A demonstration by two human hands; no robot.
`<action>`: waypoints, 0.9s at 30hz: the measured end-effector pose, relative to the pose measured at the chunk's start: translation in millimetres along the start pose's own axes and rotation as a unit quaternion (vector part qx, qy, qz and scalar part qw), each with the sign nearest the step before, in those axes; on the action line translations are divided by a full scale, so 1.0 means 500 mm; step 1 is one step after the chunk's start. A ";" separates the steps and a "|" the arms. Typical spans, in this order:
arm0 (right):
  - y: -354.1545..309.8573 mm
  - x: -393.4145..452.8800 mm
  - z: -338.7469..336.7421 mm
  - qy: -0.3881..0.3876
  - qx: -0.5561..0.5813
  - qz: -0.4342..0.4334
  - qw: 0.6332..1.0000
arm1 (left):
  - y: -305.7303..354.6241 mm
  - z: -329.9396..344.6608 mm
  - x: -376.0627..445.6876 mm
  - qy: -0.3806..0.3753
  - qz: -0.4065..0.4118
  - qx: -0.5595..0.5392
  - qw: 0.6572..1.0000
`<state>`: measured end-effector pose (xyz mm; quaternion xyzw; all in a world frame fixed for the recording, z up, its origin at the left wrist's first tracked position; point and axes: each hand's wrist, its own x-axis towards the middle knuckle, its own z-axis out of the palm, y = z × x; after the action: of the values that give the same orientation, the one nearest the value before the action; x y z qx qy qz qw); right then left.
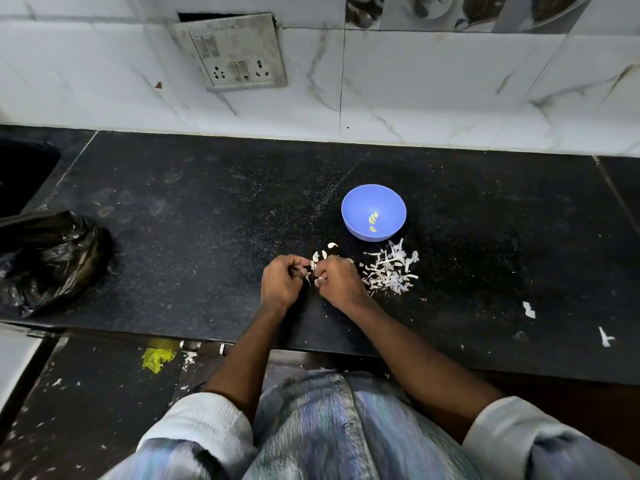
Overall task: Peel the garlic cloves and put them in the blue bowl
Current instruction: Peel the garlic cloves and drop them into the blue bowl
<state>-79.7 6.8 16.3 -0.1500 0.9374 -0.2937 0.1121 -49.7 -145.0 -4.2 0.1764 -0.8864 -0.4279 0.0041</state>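
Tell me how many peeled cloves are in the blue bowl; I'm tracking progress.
3, all in the blue bowl: two peeled cloves side by side near the middle of its floor, one peeled clove just nearer the person. None seems hidden, though the near wall covers a little floor.

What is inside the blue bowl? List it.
The round blue plastic bowl on the black counter holds a few small yellowish peeled garlic cloves, about three, lying apart on its floor. Its near inner wall is hidden by the rim.

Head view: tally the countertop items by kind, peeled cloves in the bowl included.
Blue bowl: 1
Peeled cloves in it: 3
Peel pile: 1
Black plastic bag: 1
Unpeeled cloves beyond the hands: count unclear
Total countable: 6
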 end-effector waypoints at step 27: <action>0.053 -0.002 -0.109 0.018 0.569 0.208 0.795 | 0.125 0.084 0.009 0.024 0.031 -0.217 0.975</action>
<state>-100.8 55.8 44.7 0.1449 0.6115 -0.7465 0.2187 -79.9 -78.6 15.9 0.1541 -0.7772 -0.6053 0.0768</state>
